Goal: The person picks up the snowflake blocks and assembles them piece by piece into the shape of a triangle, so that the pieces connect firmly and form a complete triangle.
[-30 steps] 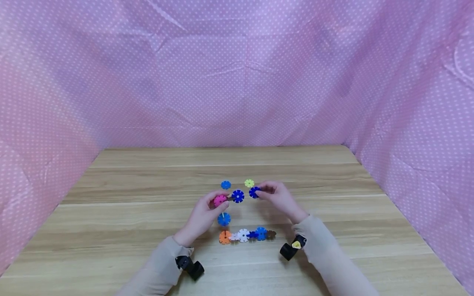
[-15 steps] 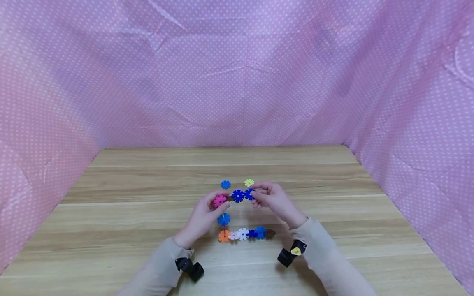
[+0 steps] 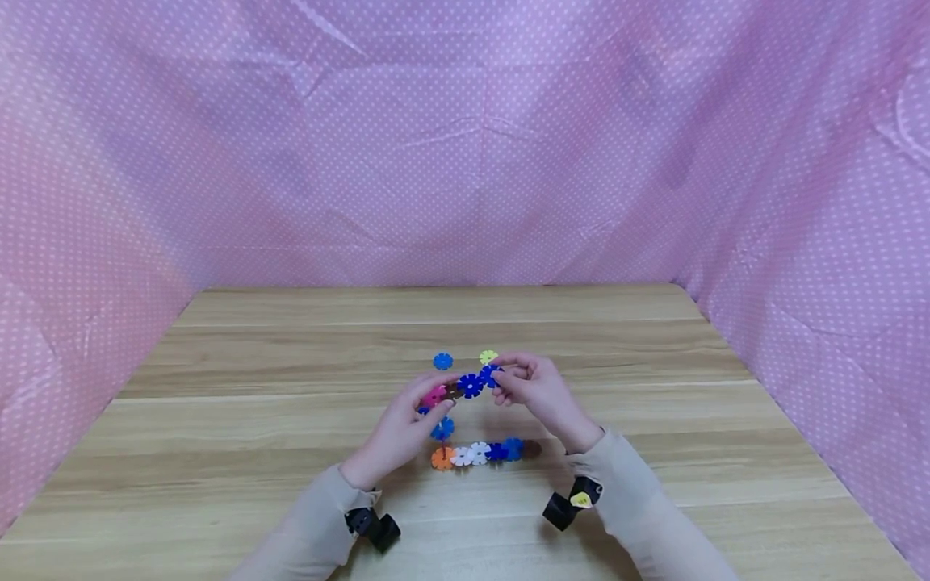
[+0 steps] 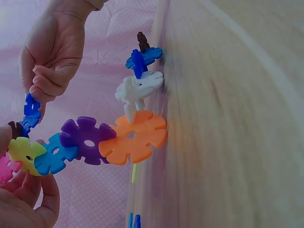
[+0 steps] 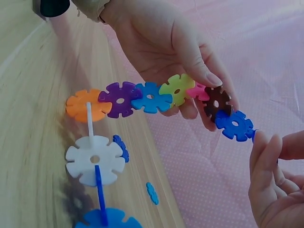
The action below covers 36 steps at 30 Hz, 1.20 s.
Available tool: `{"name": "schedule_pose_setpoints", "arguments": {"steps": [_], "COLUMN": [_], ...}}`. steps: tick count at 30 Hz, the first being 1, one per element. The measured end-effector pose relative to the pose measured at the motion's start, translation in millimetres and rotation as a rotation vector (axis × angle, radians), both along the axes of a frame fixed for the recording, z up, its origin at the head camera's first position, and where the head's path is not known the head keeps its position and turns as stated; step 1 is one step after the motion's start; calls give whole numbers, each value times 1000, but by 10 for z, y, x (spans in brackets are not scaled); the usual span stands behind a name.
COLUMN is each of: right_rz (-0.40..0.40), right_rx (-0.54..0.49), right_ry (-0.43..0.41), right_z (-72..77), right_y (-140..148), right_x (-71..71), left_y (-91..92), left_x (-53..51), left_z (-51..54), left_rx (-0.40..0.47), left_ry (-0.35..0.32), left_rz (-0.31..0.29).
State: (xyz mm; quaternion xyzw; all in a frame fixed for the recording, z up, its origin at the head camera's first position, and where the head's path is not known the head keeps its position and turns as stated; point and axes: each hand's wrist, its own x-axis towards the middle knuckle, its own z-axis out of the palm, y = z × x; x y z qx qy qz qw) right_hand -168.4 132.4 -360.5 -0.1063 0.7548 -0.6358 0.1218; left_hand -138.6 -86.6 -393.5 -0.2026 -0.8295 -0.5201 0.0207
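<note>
My left hand (image 3: 400, 424) grips a chain of slotted snowflake discs near its pink disc (image 3: 433, 396) and brown disc (image 5: 217, 102). From there the chain drops through yellow-green, light blue (image 5: 152, 97) and purple (image 5: 120, 100) discs to an orange disc (image 3: 442, 459) at the table. A row with white discs (image 5: 95, 160) and blue discs runs right from the orange one. Past the brown disc is a dark blue disc (image 3: 470, 386). My right hand (image 3: 539, 395) pinches another dark blue disc (image 3: 490, 376) against its edge; fingers partly hide how deep the slots engage.
Beyond the hands, a loose light blue disc (image 3: 442, 361) and a yellow-green disc (image 3: 489, 357) lie on the wooden table (image 3: 291, 347). A loose dark blue disc (image 5: 121, 148) lies near the chain. Pink dotted cloth (image 3: 465, 161) surrounds the table.
My right hand has moved left, bringing its dark blue disc from a gap into contact with the chain's end disc. The held chain has tilted slightly, and its bottom row has shifted a little.
</note>
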Motion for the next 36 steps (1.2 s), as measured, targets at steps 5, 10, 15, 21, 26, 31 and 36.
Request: {"name": "schedule_pose_setpoints", "arguments": {"steps": [5,10,15,21,26,31,36], "right_rz": [-8,-12,-14,-17,-6,17,48], "right_rx": [1,3,13,18,12,4,6], "right_ry": [4,0,4,10,3,-19,-34], "right_z": [11,4,7,19,24,43,59], "right_y": [-4,0,6,1,-5,-27,-63], "right_x": [12,22,37,45,52,64,90], "left_y": [13,18,18,20,33,71,134], "left_x": [16,28,34,39,47,31,20], "left_z": [26,43,44,51,62,37,39], "left_rx": [-17,-17,-15,-16,1,26,79], "left_ry": [17,18,19,28,24,72,158], "left_rz": [-6,-8,-3,-12,-28,-9,33]}}
